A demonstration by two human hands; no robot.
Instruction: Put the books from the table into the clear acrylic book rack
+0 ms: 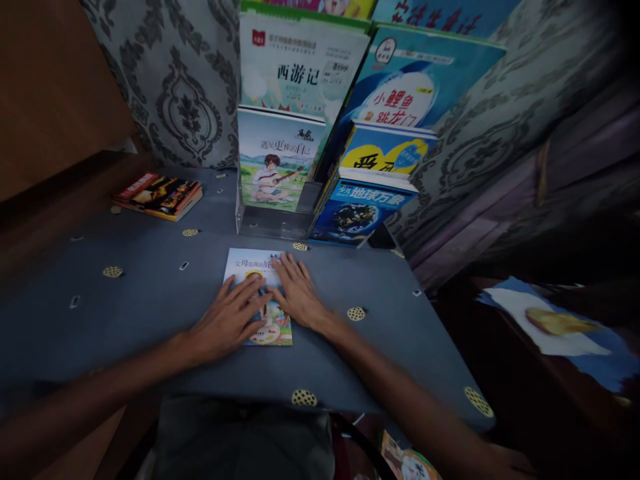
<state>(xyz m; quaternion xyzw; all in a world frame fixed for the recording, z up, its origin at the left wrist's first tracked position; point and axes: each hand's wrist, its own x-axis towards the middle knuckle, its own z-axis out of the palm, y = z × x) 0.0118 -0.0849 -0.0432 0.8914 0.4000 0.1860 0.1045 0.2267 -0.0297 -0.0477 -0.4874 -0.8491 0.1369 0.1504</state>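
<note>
The largest thing is the grey table (150, 293), and at its back side stands a clear rack (273, 223) full of books. In its upper row, the white-green book (300, 67) has the title 西游记, and the blue-green book (415, 80) has 小鲤鱼跳龙门. Lower, the guitar-picture book (277, 160) says 遇见更棒的自己, and the dark blue book (360, 210) says 少儿地球万象. At the left lies a thick dark book (160, 193); its words are too blurred for reading. In front of the rack, flat on the table, is a thin book (275, 327), with 父母是我的好 readable before the right hand (299, 293) covers the rest. This hand and the left hand (227, 320) both have the grip spread, the fingers resting on the cover.
</note>
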